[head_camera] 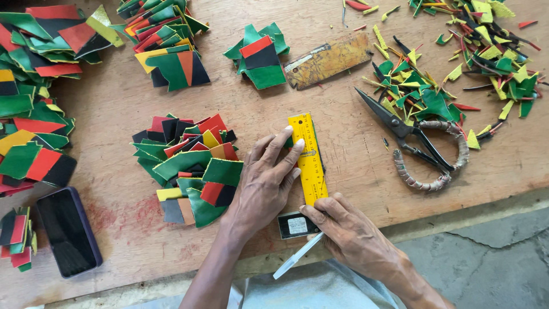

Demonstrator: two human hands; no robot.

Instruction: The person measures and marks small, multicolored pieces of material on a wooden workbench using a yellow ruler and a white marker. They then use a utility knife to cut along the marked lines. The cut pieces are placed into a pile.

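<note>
Head view, left hand with fingers spread flat, pressing yellow ruler onto a dark piece on the wooden table, right hand closed around a white-handled tool at the ruler's near end, scissors and coloured offcuts to the right, stacked patchwork pieces left, phone near edge, concrete floor below.

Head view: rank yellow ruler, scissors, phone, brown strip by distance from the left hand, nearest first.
From the left hand:
1. Yellow ruler, under its fingertips, just to its right.
2. Scissors, farther right, by the scrap pile.
3. Brown strip, up the table, beyond the ruler; only a little farther than the scissors.
4. Phone, far left, near the table edge.
</note>
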